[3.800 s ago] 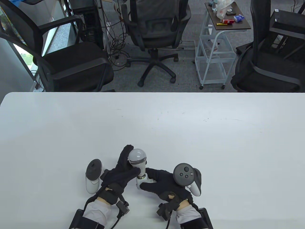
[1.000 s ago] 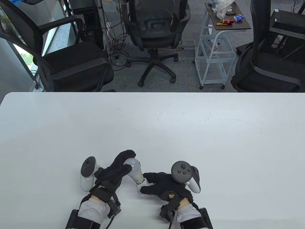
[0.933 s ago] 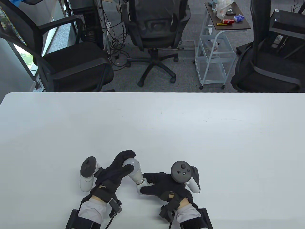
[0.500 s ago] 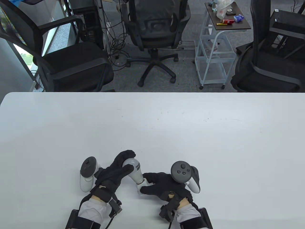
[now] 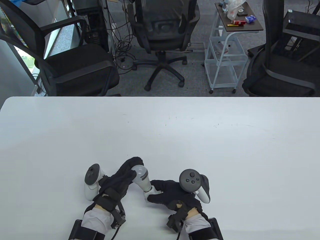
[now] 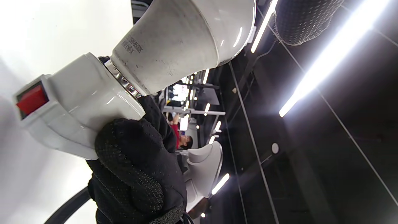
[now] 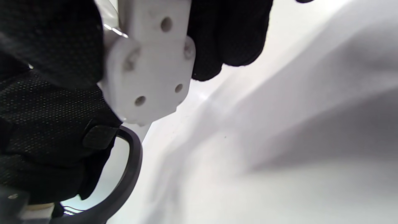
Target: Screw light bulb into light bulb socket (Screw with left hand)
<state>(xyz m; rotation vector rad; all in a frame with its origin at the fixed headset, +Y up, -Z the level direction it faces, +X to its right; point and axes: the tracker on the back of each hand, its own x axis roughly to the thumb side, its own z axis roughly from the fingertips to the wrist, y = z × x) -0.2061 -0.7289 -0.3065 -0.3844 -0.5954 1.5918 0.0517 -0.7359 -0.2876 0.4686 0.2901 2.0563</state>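
Your left hand (image 5: 122, 176) cups the light bulb (image 5: 141, 176), fingers curled over its dome; your right hand (image 5: 170, 193) grips the socket (image 5: 149, 192) beneath.

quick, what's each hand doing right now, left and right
Left hand: closed around the bulb, gripping its dome.
Right hand: closed on the socket, holding it just above the table.

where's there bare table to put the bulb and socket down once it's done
Bare table spreads from the hands to the far edge, and out to both sides. It is crowded only at the near edge, where the left hand grips the bulb and the right hand holds the socket.
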